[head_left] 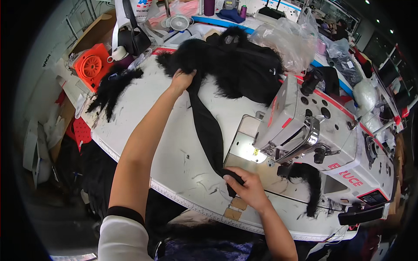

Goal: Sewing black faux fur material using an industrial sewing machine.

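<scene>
A long black fabric strip (207,128) runs slantwise across the white sewing table (161,148). My left hand (183,80) is closed on the strip's far end, where it meets black fur. Its near end is pinched between the thumb and fingers of my right hand (247,186), close to the table's front edge. Beyond my left hand lies a black garment (261,69) with fur trim (191,54); whether the strip is joined to it I cannot tell. The white sewing machine (322,135) stands to the right, its needle area lit and no cloth under it.
Black fur scraps (111,92) lie at the left beside an orange box-shaped device (91,65). A fur strip (312,191) curls beneath the machine arm. Clear plastic bags (287,41) and a small fan (179,22) are at the back. A measuring tape (183,201) edges the table.
</scene>
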The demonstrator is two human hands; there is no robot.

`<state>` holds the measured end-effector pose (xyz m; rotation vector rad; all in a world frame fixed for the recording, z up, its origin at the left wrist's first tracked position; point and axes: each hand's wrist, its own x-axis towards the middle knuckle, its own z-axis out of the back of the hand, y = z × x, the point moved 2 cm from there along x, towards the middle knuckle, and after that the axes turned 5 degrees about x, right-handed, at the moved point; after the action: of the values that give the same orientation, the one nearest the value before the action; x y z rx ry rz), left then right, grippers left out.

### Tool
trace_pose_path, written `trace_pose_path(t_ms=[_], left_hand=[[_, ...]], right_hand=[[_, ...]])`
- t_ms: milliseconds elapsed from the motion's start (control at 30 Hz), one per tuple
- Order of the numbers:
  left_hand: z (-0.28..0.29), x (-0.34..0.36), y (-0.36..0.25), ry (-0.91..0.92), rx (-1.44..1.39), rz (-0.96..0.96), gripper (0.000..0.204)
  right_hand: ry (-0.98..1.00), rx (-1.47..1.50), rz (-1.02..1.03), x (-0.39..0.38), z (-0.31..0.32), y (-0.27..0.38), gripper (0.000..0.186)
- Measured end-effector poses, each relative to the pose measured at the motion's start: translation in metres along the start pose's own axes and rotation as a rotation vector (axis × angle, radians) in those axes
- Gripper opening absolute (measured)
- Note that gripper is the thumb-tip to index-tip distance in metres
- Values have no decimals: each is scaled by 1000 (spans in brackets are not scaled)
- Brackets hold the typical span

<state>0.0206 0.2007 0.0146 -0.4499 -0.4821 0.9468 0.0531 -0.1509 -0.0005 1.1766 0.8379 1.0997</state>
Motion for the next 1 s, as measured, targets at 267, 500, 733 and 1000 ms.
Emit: trace_pose_path(t_ms=[267, 500, 733, 1000], left_hand=[[-25, 39, -146, -144, -123, -465, 48], [-94, -9, -125, 372, 404, -551, 58], [-48, -63, -82, 277, 4, -794, 46], [2, -232, -60, 479, -589, -459, 27]], right_hand=[[-58, 58, -27, 4, 4, -7, 41], [-59, 384, -147, 6, 5, -5, 38], [-81, 318, -63, 11, 6, -11, 29], [-111, 385, 81, 10, -4, -20, 51]])
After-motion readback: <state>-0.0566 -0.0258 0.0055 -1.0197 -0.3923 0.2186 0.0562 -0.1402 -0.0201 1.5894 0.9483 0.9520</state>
